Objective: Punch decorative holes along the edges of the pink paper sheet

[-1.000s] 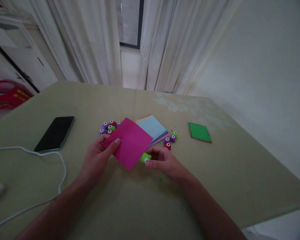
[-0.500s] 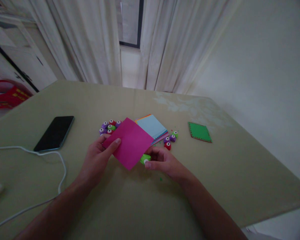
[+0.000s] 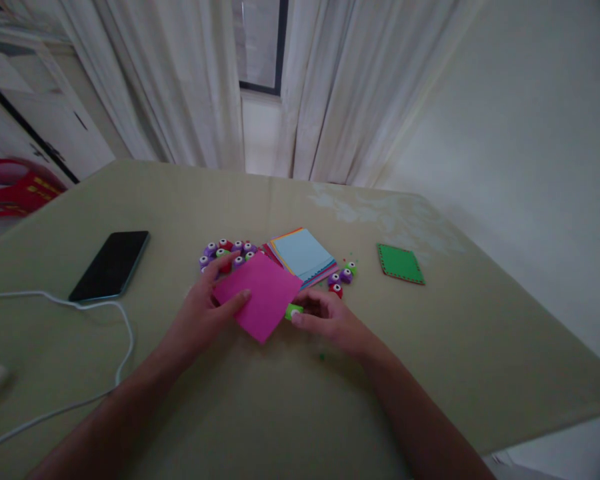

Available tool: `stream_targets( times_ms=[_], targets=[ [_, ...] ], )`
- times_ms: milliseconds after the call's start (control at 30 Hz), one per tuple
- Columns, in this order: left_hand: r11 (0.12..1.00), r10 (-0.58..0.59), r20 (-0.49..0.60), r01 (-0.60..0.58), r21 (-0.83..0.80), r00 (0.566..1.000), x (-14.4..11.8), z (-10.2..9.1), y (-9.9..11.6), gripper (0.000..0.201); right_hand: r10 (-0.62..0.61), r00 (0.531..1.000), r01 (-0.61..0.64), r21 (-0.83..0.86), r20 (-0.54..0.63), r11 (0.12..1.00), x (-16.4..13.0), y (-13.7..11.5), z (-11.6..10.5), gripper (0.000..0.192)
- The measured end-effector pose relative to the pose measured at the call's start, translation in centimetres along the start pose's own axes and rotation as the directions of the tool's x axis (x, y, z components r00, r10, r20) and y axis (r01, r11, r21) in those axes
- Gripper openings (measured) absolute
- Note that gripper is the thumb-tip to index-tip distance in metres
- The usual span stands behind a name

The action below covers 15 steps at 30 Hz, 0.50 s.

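Left hand [image 3: 203, 319]: fingers loosely curled, thumb laid across the top face of a pink paper square [image 3: 259, 295] at its left edge, the other fingers passing beneath it. The sheet is pinched between thumb and fingers, lying low over the table [image 3: 290, 407] and tilted so that one corner points toward the person.

Right hand [image 3: 330, 319]: partly closed around a small green punch [image 3: 293, 311], thumb and forefinger gripping its body. The punch sits against the right-hand edge of the pink square; whether the paper edge is inside its slot cannot be told from this view. The heel of the hand appears to rest on the tabletop.

Surroundings: directly behind the pink square lies a stack of coloured paper [image 3: 304, 255], light blue sheet uppermost. To the left of that stack, a cluster of punches [image 3: 227, 252] in purple, red and green, just beyond the left hand's fingertips. To the right of the stack, three more punches [image 3: 343, 277] close together, near the right hand's knuckles. A green paper square [image 3: 400, 263] lies well apart on the right. A dark phone [image 3: 111, 265] lies face up on the left, with a white cable [image 3: 105, 313] looping from its near end across the table toward the left edge
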<state>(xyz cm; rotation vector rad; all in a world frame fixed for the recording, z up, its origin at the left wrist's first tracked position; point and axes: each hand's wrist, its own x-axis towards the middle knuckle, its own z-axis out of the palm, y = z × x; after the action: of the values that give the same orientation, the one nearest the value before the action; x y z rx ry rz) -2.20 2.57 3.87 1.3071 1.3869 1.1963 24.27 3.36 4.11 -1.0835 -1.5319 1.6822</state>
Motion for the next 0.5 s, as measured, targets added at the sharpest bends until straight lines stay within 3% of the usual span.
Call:
stream_targets(
  times_ms=[100, 200, 300, 500],
  targets=[
    [0.978, 0.002, 0.096, -0.022, 0.205, 0.995, 0.2, -0.6, -0.1, 0.058, -0.055, 0.994, 0.019, -0.331, -0.100, 0.943, 0.1, 0.7, 0.0, 0.030],
    [0.942, -0.034, 0.097, -0.001, 0.335, 0.995, 0.4, -1.0, 0.0, 0.053, -0.134, 0.985, 0.055, -0.534, -0.111, 0.844, 0.1, 0.9, 0.3, 0.021],
    [0.939, -0.043, 0.062, 0.020, 0.343, 0.997, 0.6, -1.3, 0.2, 0.053, -0.181, 0.979, 0.092, -0.596, -0.091, 0.797, 0.0, 0.6, 0.3, 0.015],
    [0.955, -0.076, -0.010, 0.076, 0.288, 0.997, 0.5, -1.3, 0.3, 0.053, -0.172, 0.984, 0.117, -0.575, -0.043, 0.809, -0.3, -0.1, -0.5, 0.015]
  ],
)
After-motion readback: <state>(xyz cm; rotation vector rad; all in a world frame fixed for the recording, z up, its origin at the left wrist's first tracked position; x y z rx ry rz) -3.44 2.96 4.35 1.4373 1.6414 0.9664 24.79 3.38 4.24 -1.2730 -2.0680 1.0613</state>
